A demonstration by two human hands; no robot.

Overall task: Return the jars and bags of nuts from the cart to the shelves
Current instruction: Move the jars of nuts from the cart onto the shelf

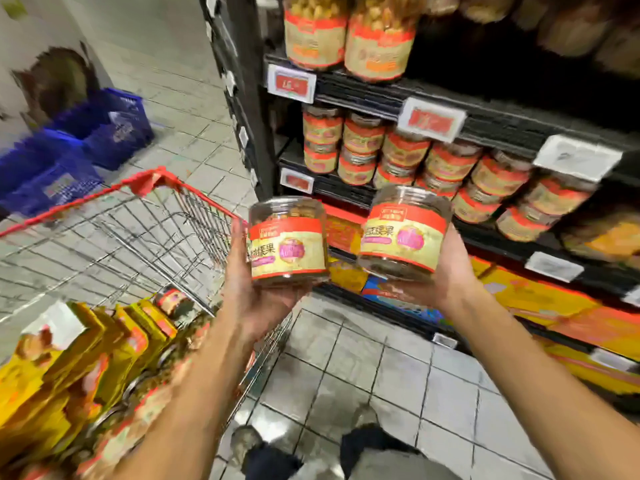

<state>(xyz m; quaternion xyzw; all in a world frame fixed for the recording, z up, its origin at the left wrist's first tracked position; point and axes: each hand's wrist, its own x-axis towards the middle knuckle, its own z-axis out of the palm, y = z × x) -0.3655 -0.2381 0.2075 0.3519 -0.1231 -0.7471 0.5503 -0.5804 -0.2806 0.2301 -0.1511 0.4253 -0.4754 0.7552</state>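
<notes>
Here the shelves are filling the scene from about twelve to three o'clock, dark racks running away to the right, and the middle tier is carrying rows of matching red-and-gold jars stacked two high. The cart is sitting at about nine o'clock, its wire basket holding yellow bags and at least one more jar among them at seven o'clock.

The person is holding two jars up between cart and shelves. The left jar is standing nearly upright, its long axis pointing to twelve; the right jar is leaning slightly, its top tipping toward one o'clock. The stocked row is lying at about one to two o'clock from both, so I judge the right one nearer to it and likely first to go in.

The left hand is cupping its jar from below and along the left wall, fingers curled tight around it. The right hand is cradling its jar from under and behind, likewise clamped on it, neither palm free
</notes>
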